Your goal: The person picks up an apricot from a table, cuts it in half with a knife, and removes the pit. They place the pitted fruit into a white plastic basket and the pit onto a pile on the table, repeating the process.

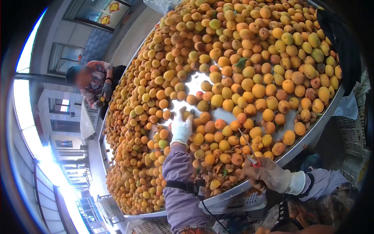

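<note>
My left hand (181,126), in a white glove, reaches into the middle of a wide heap of apricots (257,91). A brownish apricot (186,115) shows between its finger and thumb. My right hand (270,175), in a stained glove, is closed round the red handle of a pair of pointed scissors (246,142). Their thin metal blade points up and left over the fruit near the table's front edge. Beneath the blades lies a pile of brown, withered scraps and cut pieces (218,173).
The metal table (311,136) has a raised rim. Another person (95,84) is at its far left side. Plastic crates (352,132) stand at the right, and a white perforated basket (237,203) sits below the front edge. A cable (214,216) hangs from my left wrist.
</note>
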`<state>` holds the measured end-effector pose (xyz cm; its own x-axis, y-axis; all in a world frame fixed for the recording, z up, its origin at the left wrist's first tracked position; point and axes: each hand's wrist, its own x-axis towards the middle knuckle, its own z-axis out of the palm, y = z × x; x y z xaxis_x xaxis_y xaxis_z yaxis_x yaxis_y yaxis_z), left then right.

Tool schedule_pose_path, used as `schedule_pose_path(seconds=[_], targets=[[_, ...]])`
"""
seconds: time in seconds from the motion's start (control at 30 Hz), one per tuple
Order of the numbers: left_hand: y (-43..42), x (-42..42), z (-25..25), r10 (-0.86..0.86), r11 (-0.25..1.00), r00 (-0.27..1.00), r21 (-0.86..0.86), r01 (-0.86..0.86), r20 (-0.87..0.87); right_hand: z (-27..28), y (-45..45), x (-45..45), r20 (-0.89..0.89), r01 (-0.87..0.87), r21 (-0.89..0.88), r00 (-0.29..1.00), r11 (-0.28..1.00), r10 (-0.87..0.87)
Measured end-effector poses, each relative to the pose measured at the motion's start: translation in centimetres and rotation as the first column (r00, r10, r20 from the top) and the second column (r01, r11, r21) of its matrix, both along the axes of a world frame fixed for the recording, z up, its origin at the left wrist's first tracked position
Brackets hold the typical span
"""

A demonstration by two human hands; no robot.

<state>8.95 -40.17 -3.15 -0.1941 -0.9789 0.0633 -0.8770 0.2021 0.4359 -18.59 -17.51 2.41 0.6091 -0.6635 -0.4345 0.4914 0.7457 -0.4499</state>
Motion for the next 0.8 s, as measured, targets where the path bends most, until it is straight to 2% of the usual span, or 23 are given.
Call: schedule_pose_path(seconds=[0.03,0.07,0.13,0.17,0.2,0.27,0.3,0.33,0.4,0.43,0.47,0.53,0.57,0.6,0.63,0.67,0.7,0.73,0.8], targets=[[1.5,-0.4,1.4,0.020,0.993,0.990,0.114,-0.003,-0.142,0.1,0.2,0.2,-0.104,-0.002,-0.038,0.995,0.999,-0.002],[2.8,-0.8,2.7,0.014,0.993,0.981,0.120,0.010,-0.195,-0.6,0.6,0.5,-0.097,-0.012,-0.045,0.995,0.999,0.008],[4.5,-0.1,2.6,0.031,0.999,0.970,0.025,-0.026,-0.242,-3.2,1.6,1.2,-0.126,-0.077,-0.029,0.989,0.997,0.073],[5.6,0.3,2.6,0.118,0.991,0.913,0.104,-0.084,-0.390,-4.3,2.5,1.4,-0.137,-0.018,-0.107,0.991,0.994,0.003],[6.8,0.5,2.8,0.065,0.998,0.840,0.053,-0.043,-0.538,-3.9,3.1,1.5,-0.135,-0.022,-0.111,0.991,0.994,0.007],[10.9,-1.7,7.1,0.112,0.994,0.786,0.066,-0.091,-0.609,-1.9,3.6,2.0,-0.067,0.101,-0.132,0.992,0.986,-0.111],[12.6,-1.7,7.7,0.174,0.985,0.711,0.109,-0.137,-0.681,-0.3,4.1,1.6,-0.222,0.012,-0.228,0.973,0.974,-0.063],[14.3,-1.3,7.8,0.238,0.971,0.577,0.195,-0.136,-0.781,-0.4,4.5,1.6,-0.219,0.006,-0.232,0.974,0.973,-0.058],[17.8,-1.5,8.4,0.289,0.957,0.443,0.270,-0.109,-0.848,-1.5,5.6,2.0,-0.196,-0.135,-0.273,0.977,0.952,0.082],[19.3,-0.6,7.0,0.375,0.926,0.177,0.377,-0.024,-0.910,-2.0,6.5,3.0,-0.065,-0.003,-0.164,0.998,0.986,-0.008],[21.2,-0.7,7.3,0.454,0.890,-0.029,0.452,0.062,-0.890,-2.4,7.2,3.2,-0.069,-0.011,-0.162,0.998,0.987,0.000],[25.1,-1.9,7.9,0.464,0.881,-0.298,0.400,0.253,-0.834,-2.7,8.7,3.4,0.125,-0.046,-0.122,0.990,0.991,0.062],[26.7,-2.4,7.7,0.464,0.882,-0.308,0.402,0.244,-0.831,-0.8,9.2,3.0,-0.037,-0.122,-0.240,0.992,0.963,0.117],[28.4,-2.9,7.4,0.439,0.896,-0.260,0.399,0.193,-0.860,-0.4,9.7,3.2,-0.044,-0.137,-0.231,0.991,0.963,0.130],[30.3,-3.3,7.0,0.419,0.907,-0.211,0.397,0.142,-0.883,-0.1,10.4,3.3,-0.083,-0.168,-0.303,0.985,0.938,0.150],[32.0,-3.6,6.5,0.421,0.907,-0.225,0.400,0.134,-0.879,0.0,11.1,3.4,-0.124,-0.202,-0.379,0.978,0.903,0.167],[33.5,-3.9,6.0,0.415,0.910,-0.282,0.392,0.137,-0.865,-0.6,11.8,4.0,0.090,-0.095,-0.328,0.987,0.940,0.131],[34.9,-4.0,5.4,0.408,0.913,-0.338,0.383,0.140,-0.848,0.0,12.0,4.2,0.016,-0.092,-0.484,0.993,0.870,0.114],[36.9,-3.6,4.0,0.397,0.918,-0.396,0.364,0.158,-0.828,-0.9,12.6,4.7,0.066,-0.081,-0.543,0.988,0.836,0.139]])
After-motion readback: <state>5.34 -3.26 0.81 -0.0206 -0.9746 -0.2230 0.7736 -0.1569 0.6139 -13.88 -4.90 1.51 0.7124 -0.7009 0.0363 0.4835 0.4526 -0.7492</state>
